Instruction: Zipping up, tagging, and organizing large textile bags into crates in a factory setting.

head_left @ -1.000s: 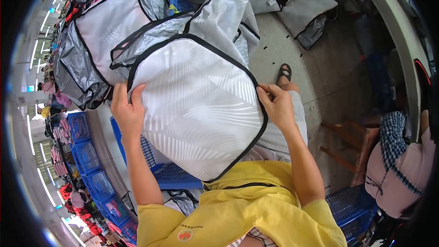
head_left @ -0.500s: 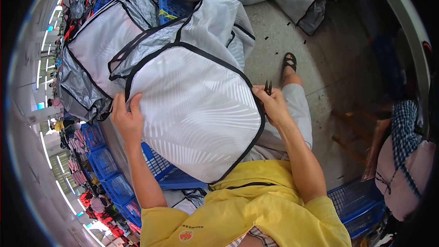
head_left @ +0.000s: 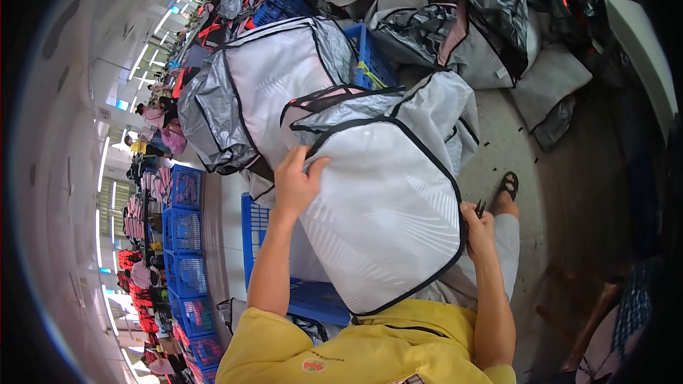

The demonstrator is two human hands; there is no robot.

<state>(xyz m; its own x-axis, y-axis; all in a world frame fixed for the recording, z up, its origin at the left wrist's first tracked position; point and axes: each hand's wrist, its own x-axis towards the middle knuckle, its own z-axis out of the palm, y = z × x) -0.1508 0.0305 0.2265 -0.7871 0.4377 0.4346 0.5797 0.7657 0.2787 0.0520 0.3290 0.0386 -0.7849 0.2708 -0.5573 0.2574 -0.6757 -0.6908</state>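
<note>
A pale grey insulated bag (head_left: 391, 213) with black edge binding, faint wavy stripes and a silvery lining lies spread in front of my body. My left hand (head_left: 295, 183) is closed on its left edge, thumb on the pale face. At the opposite edge, my right hand (head_left: 480, 233) pinches the black binding. Small dark thread snips (head_left: 480, 208) stick up out of that same hand, points away from me. Folds at the bag's far end show silver lining and dark mesh.
Another silver-lined bag (head_left: 270, 64) lies just beyond, beside a blue crate (head_left: 370, 57). More grey bags (head_left: 491, 35) are heaped at the far side. A blue basket (head_left: 313, 300) stands near my left, with stacked blue crates (head_left: 186, 231) further left. Wooden furniture (head_left: 594, 323) is at right.
The view has swung, so the scene sits further right and lower. More of the far heap shows. Both hands keep their hold on the bag's edges.
</note>
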